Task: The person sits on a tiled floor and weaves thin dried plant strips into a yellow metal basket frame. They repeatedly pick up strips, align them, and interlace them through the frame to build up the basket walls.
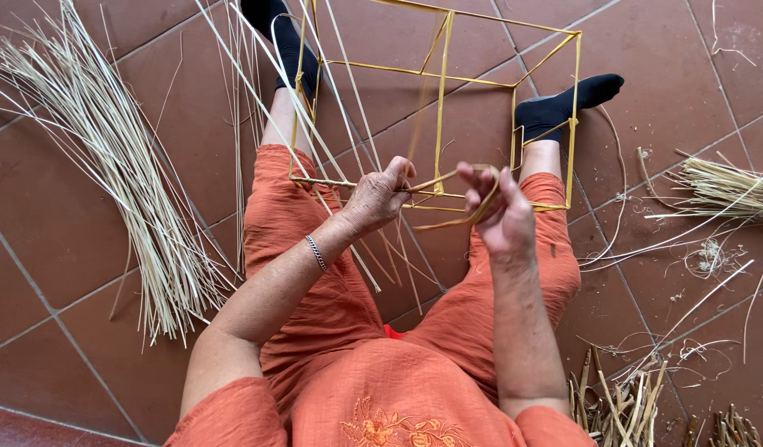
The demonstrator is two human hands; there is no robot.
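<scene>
A box-shaped frame of yellow canes (pixel 441 124) is held down on the tiled floor (pixel 58 223) between the person's outstretched legs, its far corners braced against the two black-socked feet (pixel 563 103). The near bottom rail of the frame is pinched by the left hand (pixel 380 199), whose fingers (pixel 398 175) are closed tightly around the rail and the end of a flat weaving strip (pixel 456 217). The strip is looped through the right hand (pixel 499 211), whose fingers are curled around it with the thumb and forefinger closed on the band just beside the frame's middle upright. Several long pale strands (pixel 315 99) are seen rising from the left corner of the rail and crossing over the left shin. A thick bundle of pale reeds (pixel 125 174) is laid on the floor to the left, well apart from the frame, and short cut stubs (pixel 621 401) are heaped near the right hip, with loose scraps (pixel 712 186) farther right. For the wrap to be done well, it is judged that the strip should be kept flat and untwisted, drawn taut against the rail while the left pinch is held firm, and each turn seated tight against the last so the joint cannot slip.
</scene>
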